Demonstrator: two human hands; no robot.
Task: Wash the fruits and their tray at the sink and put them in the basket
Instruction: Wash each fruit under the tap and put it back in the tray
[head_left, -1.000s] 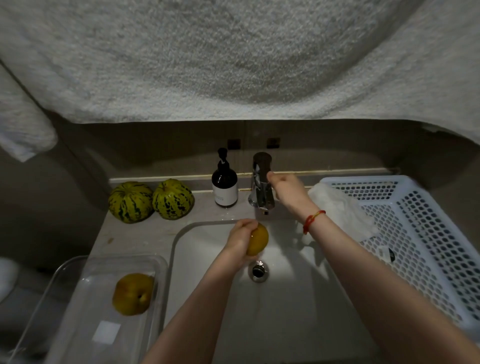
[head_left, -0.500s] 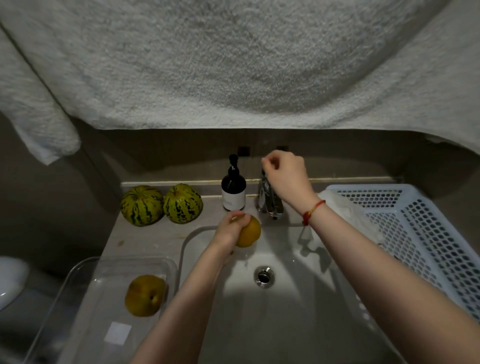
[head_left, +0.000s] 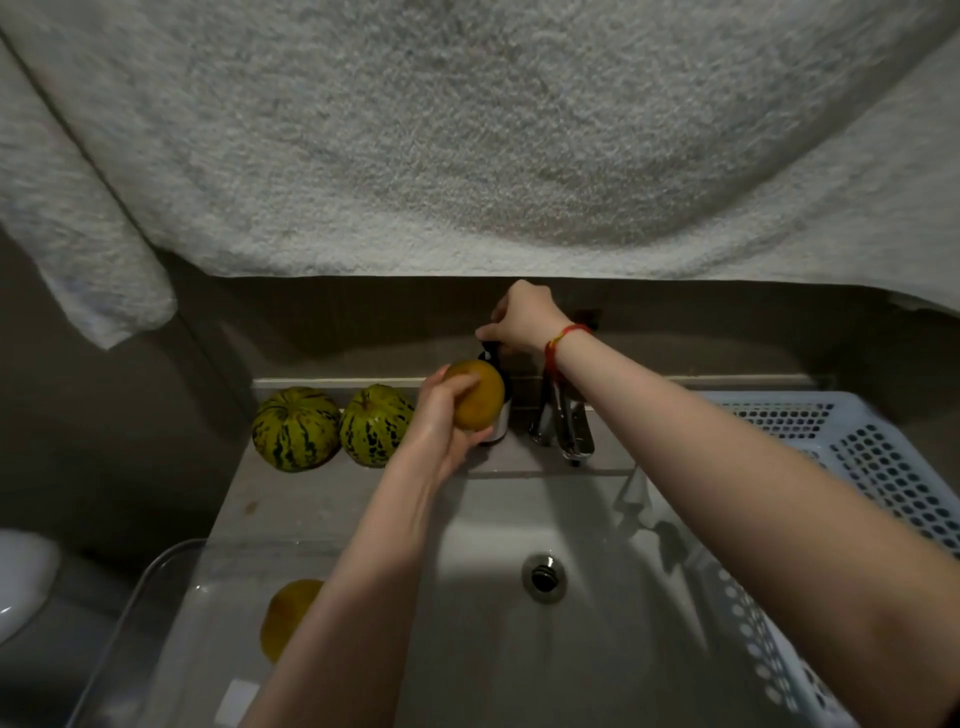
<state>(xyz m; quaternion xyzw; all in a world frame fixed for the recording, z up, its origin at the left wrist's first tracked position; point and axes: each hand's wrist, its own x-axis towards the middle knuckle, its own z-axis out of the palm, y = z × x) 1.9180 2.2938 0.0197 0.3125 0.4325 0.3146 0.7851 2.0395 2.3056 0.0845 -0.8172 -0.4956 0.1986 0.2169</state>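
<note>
Smooth, oval yellow fruit (head_left: 475, 395) at frame centre, long axis tilted upper-left to lower-right, gripped in curled fingers of left hand (head_left: 441, 421). Right hand (head_left: 524, 319) above, fingertips pinching dark soap pump (head_left: 488, 347). Two ribbed, striped melons (head_left: 332, 428) left; white perforated plastic basket (head_left: 893, 467) right; clear tray (head_left: 171, 613) lower left.

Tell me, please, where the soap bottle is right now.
In the head view the soap bottle stands on the counter behind the sink, left of the faucet, mostly hidden behind the yellow fruit in the left hand.
</note>
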